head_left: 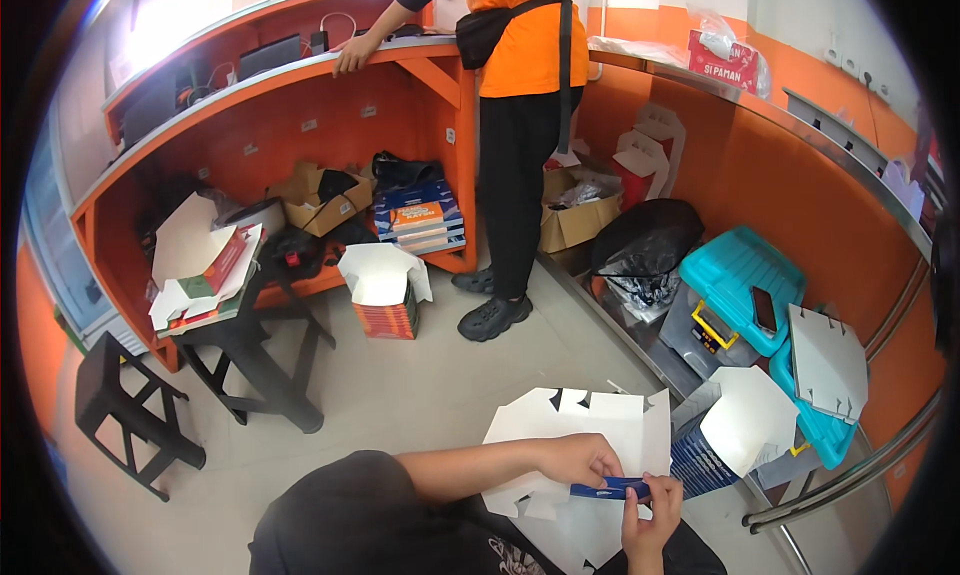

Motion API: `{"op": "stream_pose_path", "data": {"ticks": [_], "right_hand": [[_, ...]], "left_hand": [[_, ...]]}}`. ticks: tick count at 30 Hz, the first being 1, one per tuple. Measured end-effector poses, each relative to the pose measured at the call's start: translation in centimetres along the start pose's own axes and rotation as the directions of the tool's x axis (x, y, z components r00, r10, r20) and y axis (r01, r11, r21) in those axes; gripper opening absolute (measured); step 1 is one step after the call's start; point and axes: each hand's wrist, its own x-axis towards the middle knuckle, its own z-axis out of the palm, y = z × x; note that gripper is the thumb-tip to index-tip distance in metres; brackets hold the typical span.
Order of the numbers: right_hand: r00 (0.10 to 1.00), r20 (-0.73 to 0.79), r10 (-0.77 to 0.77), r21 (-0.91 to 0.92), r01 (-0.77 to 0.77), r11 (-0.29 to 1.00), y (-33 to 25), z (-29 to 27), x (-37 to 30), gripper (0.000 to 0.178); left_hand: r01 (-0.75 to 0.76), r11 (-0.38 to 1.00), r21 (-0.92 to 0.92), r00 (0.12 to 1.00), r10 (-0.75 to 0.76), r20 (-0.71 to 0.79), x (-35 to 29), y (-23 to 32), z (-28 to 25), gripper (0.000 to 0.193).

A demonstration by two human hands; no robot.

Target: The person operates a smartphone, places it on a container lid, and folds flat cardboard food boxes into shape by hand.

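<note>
A flattened paper carton [610, 420], white inside with notched edges, lies across my lap. Along its near right part shows a narrow blue printed strip [592, 491], which looks like a folded flap of the carton. My left hand [580, 459] reaches in from the left, fingers closed and pressing the strip's upper edge. At the strip's right end, my right hand [655, 512] pinches it between thumb and fingers. Just right of the carton stands a blue box [705, 460] with its white flaps open.
A turquoise-lidded storage bin [745, 265] at right carries a phone [763, 310] and white folded cartons [828, 360]. Ahead, a red-green box [388, 317] stands on the floor. Black stools [250, 360] are at left. A person in orange [525, 45] stands by the orange desk [285, 130].
</note>
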Motion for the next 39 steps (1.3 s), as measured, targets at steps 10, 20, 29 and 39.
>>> {"op": "stream_pose_path", "data": {"ticks": [10, 20, 29, 39], "right_hand": [[0.984, 0.162, 0.068, -0.032, -0.063, 0.997, -1.8, -1.7, 0.3, 0.035], [0.992, 0.105, 0.065, 0.015, -0.067, 0.998, -0.6, -1.0, 0.1, 0.043], [0.997, 0.060, 0.043, 0.053, -0.047, 0.997, -1.5, -2.1, 0.2, 0.039], [0.985, 0.137, 0.106, -0.017, -0.104, 0.994, -0.8, -2.1, 0.6, 0.043]], "left_hand": [[-0.017, 0.988, 0.153, 1.000, 0.015, 0.017, -0.2, 1.0, 0.4, 0.032], [-0.032, 0.919, 0.393, 0.998, 0.051, -0.038, -0.1, 2.5, 0.8, 0.033], [-0.044, 0.930, 0.364, 0.984, 0.102, -0.143, 0.0, 3.9, 1.4, 0.018], [-0.136, 0.834, 0.535, 0.968, 0.228, -0.108, 0.0, 5.6, 2.0, 0.020]]}}
